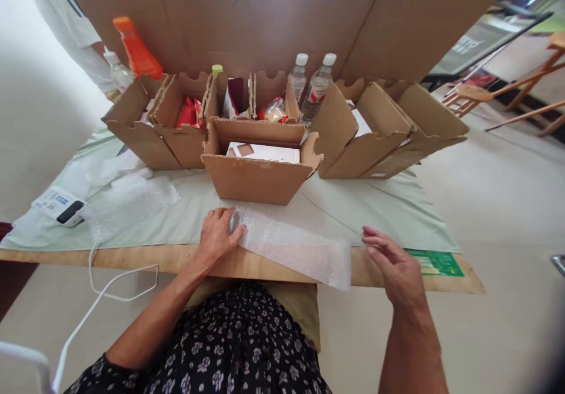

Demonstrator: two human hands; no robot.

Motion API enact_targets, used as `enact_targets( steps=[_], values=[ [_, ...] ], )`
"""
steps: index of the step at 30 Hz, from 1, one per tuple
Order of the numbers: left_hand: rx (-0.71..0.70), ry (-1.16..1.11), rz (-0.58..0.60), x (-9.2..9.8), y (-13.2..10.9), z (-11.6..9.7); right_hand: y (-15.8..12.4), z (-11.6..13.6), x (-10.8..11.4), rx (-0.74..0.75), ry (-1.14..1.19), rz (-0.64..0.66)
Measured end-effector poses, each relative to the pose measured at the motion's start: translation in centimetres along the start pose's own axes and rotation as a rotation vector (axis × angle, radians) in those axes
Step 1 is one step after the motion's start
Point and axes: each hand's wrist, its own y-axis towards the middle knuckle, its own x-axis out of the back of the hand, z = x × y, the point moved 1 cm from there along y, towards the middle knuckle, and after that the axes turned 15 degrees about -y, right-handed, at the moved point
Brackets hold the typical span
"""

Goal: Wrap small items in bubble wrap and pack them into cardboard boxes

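Note:
A strip of clear bubble wrap (pixel 293 247) lies across the table's front edge, its right end hanging past the wood. My left hand (pixel 217 236) rests flat on the wrap's left end, fingers spread and pressing it down. My right hand (pixel 392 264) hovers just right of the wrap's free end, fingers stretched out and apart, holding nothing. Straight behind the wrap stands an open cardboard box (pixel 258 177) with a white card inside.
More open cardboard boxes (pixel 154 135) (pixel 379 141) with snacks flank the middle one; water bottles (pixel 315 88) and an orange bottle (pixel 136 50) stand behind. Loose bubble wrap (pixel 132 197), a small white device (pixel 66 210) with a cable lie left. A person in white (pixel 75 23) stands far left.

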Motion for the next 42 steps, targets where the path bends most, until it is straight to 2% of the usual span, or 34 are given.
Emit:
enact_targets(
  steps=[3, 7, 9, 11, 13, 16, 18, 21, 24, 27, 29, 31, 32, 34, 36, 38, 42],
  values=[
    [0.046, 0.121, 0.075, -0.6, 0.9, -0.9, -1.7, -0.9, 0.5, -0.099, -0.125, -0.063],
    [0.064, 0.103, 0.126, -1.0, 1.4, -1.6, -3.4, -0.3, -1.9, -0.056, -0.465, -0.04],
    [0.061, 0.071, 0.128, -0.4, 1.1, -1.7, -3.5, 0.5, -2.9, -0.006, -0.559, -0.084],
    [0.077, -0.004, 0.113, 1.1, 0.4, -1.6, -3.2, 1.9, -3.1, 0.073, -0.538, -0.129],
    [0.114, -0.151, 0.074, 3.1, -0.2, -1.3, -2.4, 3.9, -3.0, 0.199, -0.475, -0.172],
    [0.176, -0.327, -0.047, 5.6, -0.7, -0.1, 0.0, 6.8, -3.7, 0.373, -0.423, -0.231],
    [0.233, -0.284, -0.09, 6.3, -0.6, 1.1, 2.2, 7.5, -5.1, 0.43, -0.423, -0.211],
    [0.296, -0.112, -0.062, 6.2, -0.7, 3.3, 4.6, 6.2, -6.8, 0.463, -0.496, -0.184],
    [0.221, 0.021, -0.147, 6.2, -1.5, 4.7, 4.4, 4.5, -6.4, 0.456, -0.614, -0.33],
    [0.015, 0.094, -0.272, 6.0, -2.7, 3.8, 1.6, 5.5, -5.9, 0.471, -0.682, -0.438],
    [-0.177, 0.102, -0.227, 4.8, -3.2, 1.8, -0.7, 7.9, -7.8, 0.54, -0.688, -0.345],
    [-0.33, 0.109, -0.06, 2.7, -3.5, -0.2, -2.5, 10.6, -11.6, 0.631, -0.694, -0.122],
    [-0.363, 0.128, 0.04, 1.6, -3.5, -1.0, -3.1, 11.7, -13.8, 0.673, -0.713, 0.009],
    [-0.336, 0.175, 0.208, -0.3, -3.4, -1.4, -3.6, 12.7, -17.3, 0.705, -0.766, 0.214],
    [-0.262, 0.215, 0.318, -1.2, -3.2, -0.7, -3.4, 11.9, -18.6, 0.694, -0.817, 0.301],
    [-0.224, 0.236, 0.378, -1.2, -3.1, 0.5, -3.0, 9.4, -17.2, 0.648, -0.867, 0.273],
    [-0.248, 0.226, 0.372, -0.1, -3.3, 2.1, -3.1, 2.9, -9.5, 0.452, -0.983, 0.08]
  ],
)
